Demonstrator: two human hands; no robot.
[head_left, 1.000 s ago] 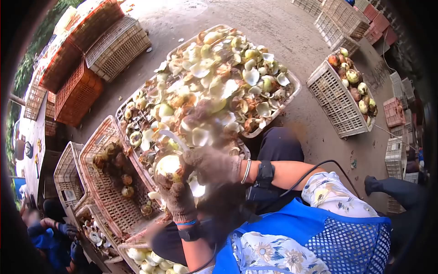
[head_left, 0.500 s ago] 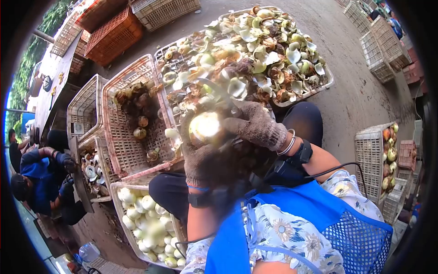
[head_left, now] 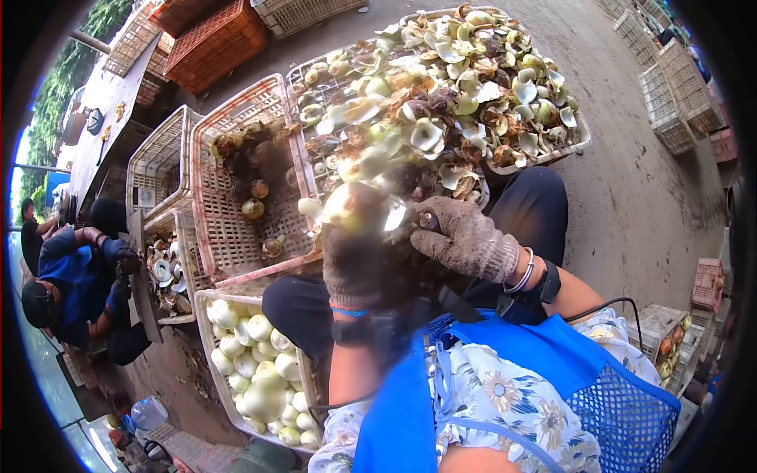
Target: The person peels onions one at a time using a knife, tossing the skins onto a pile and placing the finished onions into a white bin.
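Observation:
My left hand [head_left: 351,268], in a brown knit glove, is closed around an onion [head_left: 347,206] that is pale and partly glared out. A dark blur over the lens hides part of those fingers. Close beside it on the right, my gloved right hand [head_left: 465,240] grips a knife [head_left: 395,215]; its bright blade points toward the onion and the round handle end shows by the thumb. Beyond both hands, a wide crate [head_left: 585,142] is heaped with onion peels [head_left: 426,135] and cut layers.
Left of the hands stands a pinkish crate [head_left: 229,169] with several unpeeled onions [head_left: 252,208]. A white crate [head_left: 206,315] of peeled onions [head_left: 256,363] is by my left knee. At far left, a person [head_left: 75,276] in blue works over another crate. Orange crates [head_left: 217,51] stand behind.
The knife has swung down from above the onion to its right side, and my right hand has turned. The onion remains in my left hand. The whole view has shifted slightly.

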